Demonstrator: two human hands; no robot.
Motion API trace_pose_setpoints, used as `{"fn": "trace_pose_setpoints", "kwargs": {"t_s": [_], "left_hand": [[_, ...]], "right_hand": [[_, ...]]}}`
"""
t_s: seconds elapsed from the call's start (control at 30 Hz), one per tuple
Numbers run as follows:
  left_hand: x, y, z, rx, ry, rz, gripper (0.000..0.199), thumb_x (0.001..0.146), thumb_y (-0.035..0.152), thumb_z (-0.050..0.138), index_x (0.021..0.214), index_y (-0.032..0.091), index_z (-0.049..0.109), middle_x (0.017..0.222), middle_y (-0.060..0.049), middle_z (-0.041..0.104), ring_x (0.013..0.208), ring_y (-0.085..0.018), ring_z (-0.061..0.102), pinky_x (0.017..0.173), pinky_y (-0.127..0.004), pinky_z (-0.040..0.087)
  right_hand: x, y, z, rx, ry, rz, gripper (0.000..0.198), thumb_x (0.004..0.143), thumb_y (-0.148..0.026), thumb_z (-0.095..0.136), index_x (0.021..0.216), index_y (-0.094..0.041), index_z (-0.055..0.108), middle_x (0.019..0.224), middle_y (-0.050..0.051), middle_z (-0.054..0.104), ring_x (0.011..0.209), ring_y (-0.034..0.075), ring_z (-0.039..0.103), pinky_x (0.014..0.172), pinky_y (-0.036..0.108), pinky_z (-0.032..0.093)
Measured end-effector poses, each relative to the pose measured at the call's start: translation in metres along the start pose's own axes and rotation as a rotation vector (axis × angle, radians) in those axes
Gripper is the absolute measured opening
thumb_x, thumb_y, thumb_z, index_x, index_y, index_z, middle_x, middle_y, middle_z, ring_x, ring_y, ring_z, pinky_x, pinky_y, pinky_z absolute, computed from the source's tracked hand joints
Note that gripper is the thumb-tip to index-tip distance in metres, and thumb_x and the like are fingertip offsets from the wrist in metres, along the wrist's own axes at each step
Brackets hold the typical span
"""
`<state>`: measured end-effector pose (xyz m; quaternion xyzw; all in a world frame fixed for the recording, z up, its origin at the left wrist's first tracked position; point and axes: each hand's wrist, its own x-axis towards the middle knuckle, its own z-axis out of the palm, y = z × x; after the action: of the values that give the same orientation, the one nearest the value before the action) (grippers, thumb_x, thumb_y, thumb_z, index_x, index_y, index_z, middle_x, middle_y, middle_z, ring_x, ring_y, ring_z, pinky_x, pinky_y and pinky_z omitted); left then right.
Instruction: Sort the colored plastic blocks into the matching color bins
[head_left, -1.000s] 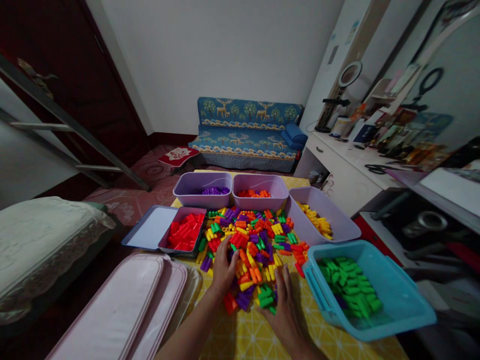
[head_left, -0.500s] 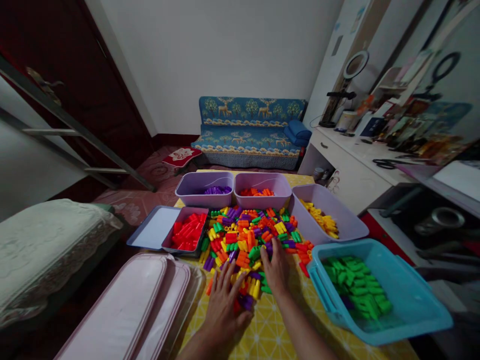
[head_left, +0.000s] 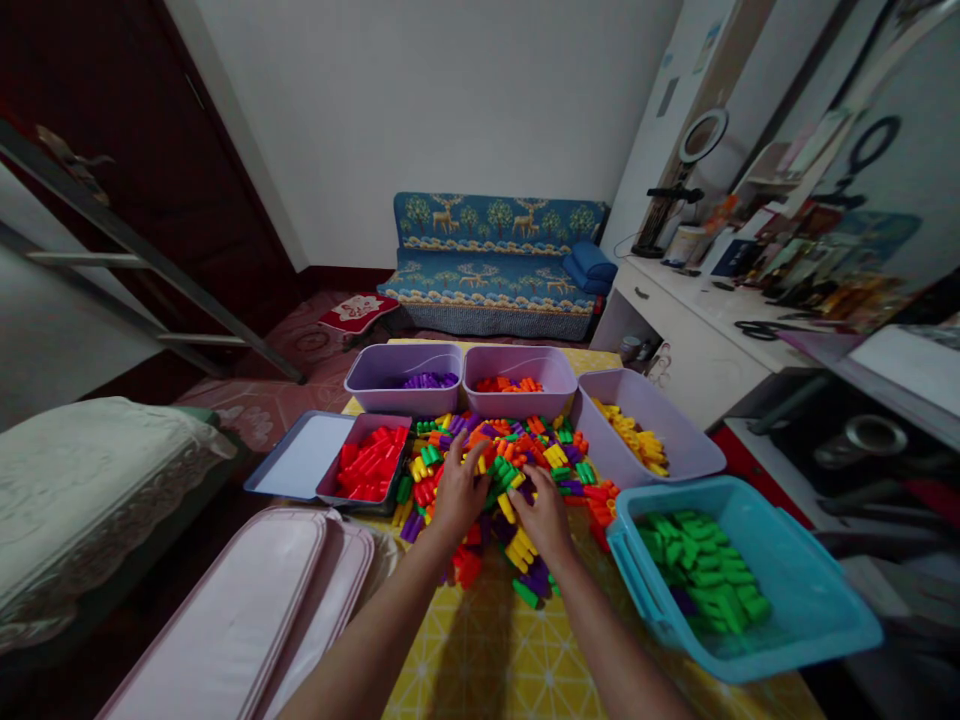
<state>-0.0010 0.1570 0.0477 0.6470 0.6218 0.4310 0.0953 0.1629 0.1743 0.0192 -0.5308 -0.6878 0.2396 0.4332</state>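
A mixed pile of plastic bullet-shaped building blocks (head_left: 429,455) in red, orange, yellow, green and purple lies on the table. My left hand (head_left: 459,495) reaches into the pile's middle, its fingers and thumb apart over orange and green blocks. Close by on the right, my right hand (head_left: 543,515) touches yellow and green blocks with its fingers spread. Some blocks under both palms are hidden. Between my forearms, a yellow block (head_left: 520,550) and a green block (head_left: 525,593) lie at the pile's near edge.
Around the pile stand a bin of purple blocks (head_left: 367,390), one of orange (head_left: 480,400), one of yellow (head_left: 679,450), a blue bin of green (head_left: 810,620) and a tray of red (head_left: 330,490). Pink lids (head_left: 232,590) lie at the left.
Both hands have shifted within the pile, the left one farther forward. Blocks near the front edge have spread toward me, and the view has turned slightly right.
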Motion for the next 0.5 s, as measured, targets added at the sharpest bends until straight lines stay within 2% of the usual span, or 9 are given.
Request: {"fn": "trace_pose_setpoints", "kwargs": {"t_s": [0.07,0.17,0.33,0.43,0.5], "left_hand": [[0.01,-0.003,0.002,-0.048,0.09,-0.086,0.058,0.076,0.007,0.056,0.132,0.025,0.053,0.147,-0.011,0.037,0.135,-0.031,0.04,0.109,-0.052,0.04],[0.006,-0.007,0.004,-0.066,0.166,-0.157,0.05,0.079,0.009,0.054,0.127,0.024,0.058,0.142,-0.012,0.042,0.134,-0.031,0.041,0.11,-0.052,0.038],[-0.021,-0.001,0.0,-0.068,0.144,-0.074,0.032,0.086,0.013,0.051,0.111,0.026,0.067,0.139,-0.009,0.048,0.131,-0.028,0.045,0.107,-0.052,0.04],[-0.026,0.011,-0.01,-0.166,0.173,-0.091,0.03,0.088,0.021,0.054,0.116,0.026,0.065,0.138,-0.009,0.051,0.129,-0.026,0.047,0.107,-0.049,0.041],[-0.023,0.019,-0.017,-0.318,0.122,-0.135,0.035,0.087,0.027,0.058,0.122,0.026,0.062,0.136,-0.01,0.054,0.122,-0.025,0.055,0.1,-0.043,0.048]], "right_hand": [[0.002,-0.004,-0.002,-0.045,-0.021,0.0,0.036,0.079,-0.035,0.059,0.109,-0.018,0.067,0.124,0.014,0.058,0.116,0.028,0.057,0.1,0.045,0.047],[0.001,-0.007,-0.002,-0.125,-0.026,0.035,0.032,0.079,-0.036,0.063,0.103,-0.017,0.07,0.132,0.017,0.052,0.12,0.03,0.055,0.1,0.045,0.046],[0.0,-0.019,0.0,-0.142,0.034,0.014,0.027,0.082,-0.041,0.062,0.097,-0.02,0.072,0.135,0.016,0.05,0.122,0.031,0.052,0.102,0.05,0.044],[0.002,-0.037,-0.004,-0.108,0.089,-0.043,0.023,0.082,-0.04,0.063,0.092,-0.021,0.072,0.134,0.014,0.051,0.126,0.031,0.047,0.106,0.05,0.039],[0.005,-0.05,-0.009,-0.041,0.056,-0.082,0.022,0.084,-0.038,0.06,0.094,-0.021,0.07,0.129,0.013,0.056,0.123,0.028,0.051,0.105,0.046,0.041]]}}
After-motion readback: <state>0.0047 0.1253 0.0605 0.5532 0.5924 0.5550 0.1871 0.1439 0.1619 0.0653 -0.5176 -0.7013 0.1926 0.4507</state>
